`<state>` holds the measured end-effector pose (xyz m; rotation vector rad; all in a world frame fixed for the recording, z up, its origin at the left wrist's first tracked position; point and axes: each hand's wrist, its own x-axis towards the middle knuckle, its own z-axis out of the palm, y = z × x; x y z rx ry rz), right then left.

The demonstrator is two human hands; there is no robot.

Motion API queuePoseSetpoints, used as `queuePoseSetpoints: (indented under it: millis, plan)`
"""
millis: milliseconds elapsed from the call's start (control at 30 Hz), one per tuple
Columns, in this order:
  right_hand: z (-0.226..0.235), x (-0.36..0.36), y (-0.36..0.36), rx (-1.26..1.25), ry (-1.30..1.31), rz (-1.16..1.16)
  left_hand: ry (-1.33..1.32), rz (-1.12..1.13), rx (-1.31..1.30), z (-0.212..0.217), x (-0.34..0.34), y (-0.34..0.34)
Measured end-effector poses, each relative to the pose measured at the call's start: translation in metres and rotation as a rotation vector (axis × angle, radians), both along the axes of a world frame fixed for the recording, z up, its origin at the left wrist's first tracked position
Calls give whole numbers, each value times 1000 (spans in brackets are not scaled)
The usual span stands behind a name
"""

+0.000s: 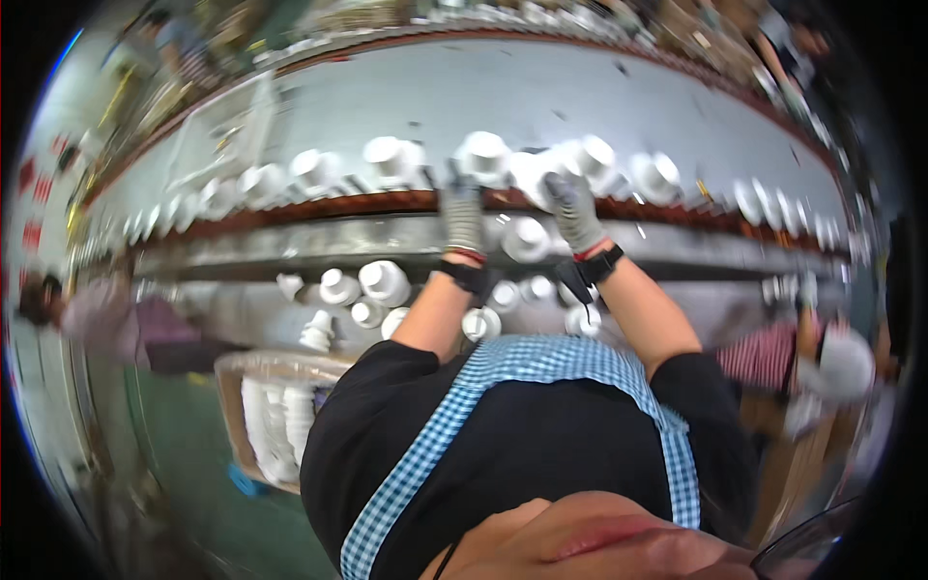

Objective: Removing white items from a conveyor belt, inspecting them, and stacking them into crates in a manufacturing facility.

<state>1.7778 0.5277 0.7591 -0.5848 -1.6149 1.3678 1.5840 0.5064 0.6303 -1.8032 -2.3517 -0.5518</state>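
Note:
Both my hands wear grey gloves and reach forward to a row of white cup-like pieces at the near edge of a grey surface. My left hand [462, 215] is just beside a white cup [484, 155]; its fingers are blurred, so its grip is unclear. My right hand [574, 208] has its fingers curled against a tilted white cup [532, 178], with another white cup [595, 157] right behind it. Below, between my wrists, a round white piece [525, 239] rests on the metal ledge [387, 235].
More white cups [317, 170] line the reddish-brown rail [338, 205] on both sides. Loose white pieces [384, 283] lie on the nearer shelf. A lined carton [230, 387] with stacked white pieces stands at my left. People work at left [116, 319], right [773, 353] and across the surface.

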Motion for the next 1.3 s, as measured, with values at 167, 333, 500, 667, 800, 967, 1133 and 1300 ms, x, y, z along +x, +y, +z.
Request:
queuePoseSetpoints:
  millis: [167,333,500,667,800,967,1133,1300]
  plan:
    - [-41,94,-40,-238,145,-163,-1504,61,734,28,49,-66]
    - [-76,177,-59,-380,254,-519,-1504,70,566,21,84,-99]
    - [-68,218,-39,-258,212,-600,-1434,-280,292,11,139,-77]
    - [-42,239,-27,-239,251,-625,-1260,-699,165,38,215,-8]
    - [-37,285,17,-133,69,-763,-975,-742,267,58,291,51]
    - [1,302,96,-108,53,-747,-701,-692,40,47,338,119]
    - [-5,294,163,-178,19,-519,-901,-776,197,34,334,121]
    - [-39,306,194,-282,-79,22,-1185,-623,238,37,347,112]
